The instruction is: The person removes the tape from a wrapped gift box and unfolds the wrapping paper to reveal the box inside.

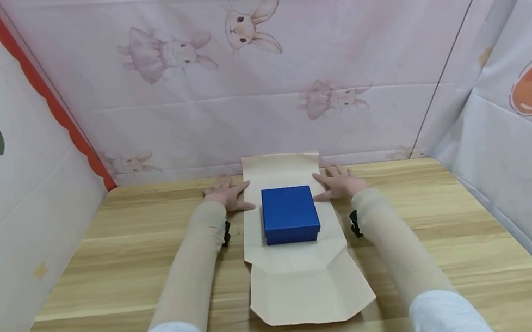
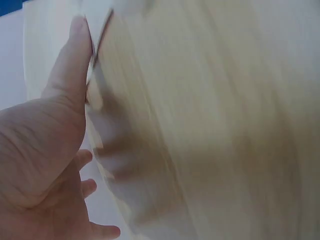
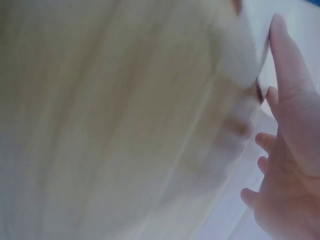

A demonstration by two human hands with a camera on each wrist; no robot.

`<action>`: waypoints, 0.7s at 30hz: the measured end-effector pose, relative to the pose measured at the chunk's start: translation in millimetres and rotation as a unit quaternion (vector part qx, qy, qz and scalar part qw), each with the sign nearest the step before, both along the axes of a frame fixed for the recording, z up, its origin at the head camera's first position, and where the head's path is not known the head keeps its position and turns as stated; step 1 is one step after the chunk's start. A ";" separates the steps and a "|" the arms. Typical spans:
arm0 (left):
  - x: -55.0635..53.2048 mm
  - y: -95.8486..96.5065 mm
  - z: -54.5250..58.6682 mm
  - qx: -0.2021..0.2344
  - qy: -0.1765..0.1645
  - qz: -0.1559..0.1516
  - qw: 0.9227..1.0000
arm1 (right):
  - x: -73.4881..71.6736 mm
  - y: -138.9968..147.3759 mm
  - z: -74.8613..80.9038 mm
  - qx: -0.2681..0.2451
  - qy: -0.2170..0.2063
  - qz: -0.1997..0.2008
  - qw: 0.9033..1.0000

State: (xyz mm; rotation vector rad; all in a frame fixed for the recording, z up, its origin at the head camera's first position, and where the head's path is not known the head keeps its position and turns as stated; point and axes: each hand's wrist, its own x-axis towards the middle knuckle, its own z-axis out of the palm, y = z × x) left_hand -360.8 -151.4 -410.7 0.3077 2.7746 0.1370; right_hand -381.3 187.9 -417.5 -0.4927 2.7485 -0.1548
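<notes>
A blue lidded box (image 1: 289,210) sits on an unfolded cream paper sheet (image 1: 305,293) with creased flaps, in the middle of the head view. At the sheet's left edge my left hand (image 1: 227,194) lies with fingers spread, thumb and forefinger over the paper. On the opposite edge my right hand (image 1: 340,182) rests the same way, apart from the box. The left wrist view shows the left hand (image 2: 47,145) with its thumb straight along the paper's edge. In the right wrist view, the right hand (image 3: 295,135) also has its thumb extended along the paper.
Beneath everything is a wood-grain table (image 1: 147,245). A pink cloth wall (image 1: 260,117) with rabbit prints rises at the table's back edge, close behind the sheet's far end. White fruit-print walls stand at left (image 1: 10,217) and right (image 1: 502,122).
</notes>
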 end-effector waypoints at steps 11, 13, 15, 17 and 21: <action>-1.9 -5.2 -0.4 0.012 -0.011 0.002 1.000 | -0.9 12.6 -1.9 -0.004 -0.014 -0.011 1.000; -3.5 -5.3 -1.7 0.010 -0.010 0.003 1.000 | -1.3 13.1 -1.7 -0.004 -0.015 -0.012 1.000; -4.5 -5.6 -1.5 0.007 -0.010 0.001 1.000 | -1.7 13.1 -1.5 -0.004 -0.010 -0.009 1.000; -5.3 -6.4 -1.1 0.009 -0.008 -0.005 1.000 | -1.2 13.6 -0.2 -0.009 -0.005 -0.006 1.000; -8.1 -12.7 -1.6 0.024 0.001 -0.014 1.000 | -0.2 17.9 3.8 -0.020 0.005 -0.001 1.000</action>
